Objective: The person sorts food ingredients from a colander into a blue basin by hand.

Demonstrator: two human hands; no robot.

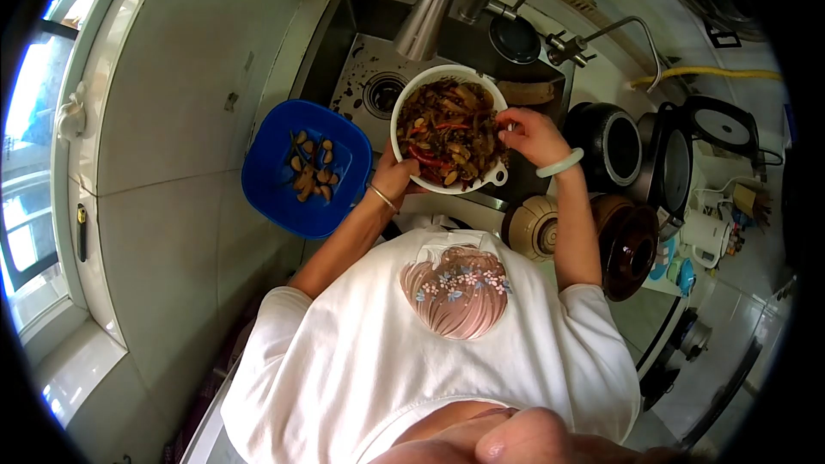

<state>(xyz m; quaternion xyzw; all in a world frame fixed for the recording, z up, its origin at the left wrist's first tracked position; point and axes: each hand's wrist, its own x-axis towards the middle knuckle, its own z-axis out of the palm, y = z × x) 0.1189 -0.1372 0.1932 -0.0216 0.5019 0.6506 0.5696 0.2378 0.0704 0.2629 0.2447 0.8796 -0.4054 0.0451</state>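
A white round colander (405, 164), filled with dark cooked-looking pieces and red peppers (449, 126), is held over the sink (314, 56). My left hand (396, 175) grips its near left rim, thumb over the edge. My right hand (531, 136) is at the right rim, its fingers bent together beside the food; whether they pinch anything is too small to tell. A blue square basin (265, 163) stands left of the sink, with several brownish pieces (313, 170) inside.
A steel faucet (425, 24) hangs above the sink, beside a drain (384, 93). A black lid (516, 39) lies behind. Dark pots (620, 144), a tan ribbed lid (534, 228) and a brown pot (634, 249) stand at the right. A tiled wall (172, 112) rises left.
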